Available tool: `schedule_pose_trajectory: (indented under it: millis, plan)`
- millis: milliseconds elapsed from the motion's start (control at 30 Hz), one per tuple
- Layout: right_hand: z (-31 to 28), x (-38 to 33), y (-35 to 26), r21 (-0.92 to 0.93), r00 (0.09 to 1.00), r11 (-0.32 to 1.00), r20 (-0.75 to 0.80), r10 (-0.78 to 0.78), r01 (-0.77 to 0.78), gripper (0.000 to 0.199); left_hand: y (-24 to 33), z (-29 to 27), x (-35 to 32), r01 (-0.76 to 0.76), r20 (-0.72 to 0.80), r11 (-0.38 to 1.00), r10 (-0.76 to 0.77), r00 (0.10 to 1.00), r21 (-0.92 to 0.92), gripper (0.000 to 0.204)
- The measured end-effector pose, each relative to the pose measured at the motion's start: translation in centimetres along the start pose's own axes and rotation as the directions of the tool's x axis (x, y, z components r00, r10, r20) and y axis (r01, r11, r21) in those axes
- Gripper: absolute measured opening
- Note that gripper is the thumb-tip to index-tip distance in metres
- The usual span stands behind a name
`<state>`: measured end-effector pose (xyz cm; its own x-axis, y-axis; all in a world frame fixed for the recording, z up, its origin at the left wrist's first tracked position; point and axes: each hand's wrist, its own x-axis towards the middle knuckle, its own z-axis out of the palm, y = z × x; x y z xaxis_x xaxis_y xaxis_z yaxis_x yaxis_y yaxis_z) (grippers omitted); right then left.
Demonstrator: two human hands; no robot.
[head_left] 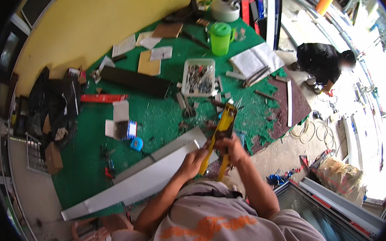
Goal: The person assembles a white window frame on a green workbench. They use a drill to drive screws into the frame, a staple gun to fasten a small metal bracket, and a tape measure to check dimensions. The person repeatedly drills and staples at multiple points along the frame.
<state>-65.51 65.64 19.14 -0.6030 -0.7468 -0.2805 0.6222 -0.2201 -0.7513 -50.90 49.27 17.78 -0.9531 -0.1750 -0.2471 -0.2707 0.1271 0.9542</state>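
In front of my body, at the near edge of the green-covered table (165, 120), I hold a yellow and dark two-handled hand tool (225, 120). Its head points away from me and its two yellow handles spread toward my waist. My right hand (232, 148) is closed round the tool below its head. Fingers of my left hand (195, 163) are closed at the left handle; part of that grip is hidden. Beside my left forearm lies a long white profile (132, 183), with a greyer one (163, 150) behind it. Scissors (189, 110) rest beyond the tool.
A white tub of small metal parts (184, 82), a green jug (221, 39), a kettle (225, 8) and papers (254, 62) stand or lie farther back. Left are a dark bar (134, 82) and blue tape roll (136, 144). Another person (318, 61) bends at right near hoses (315, 130).
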Motion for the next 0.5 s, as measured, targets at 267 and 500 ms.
schedule_pose_trajectory:
  millis: [267,500]
  plan:
    - [-18.5,4.9,1.3,-0.772,0.671,0.256,-0.633,-0.385,-0.581,0.053,-11.8,-1.7,-0.7,0.119,-0.220,0.715,0.049,0.974,0.688,0.111]
    - [-23.0,5.1,5.2,-0.787,0.656,0.046,-0.544,-0.523,-0.615,0.061,-14.4,2.7,2.5,0.285,-0.281,0.619,-0.107,0.954,0.731,0.129]
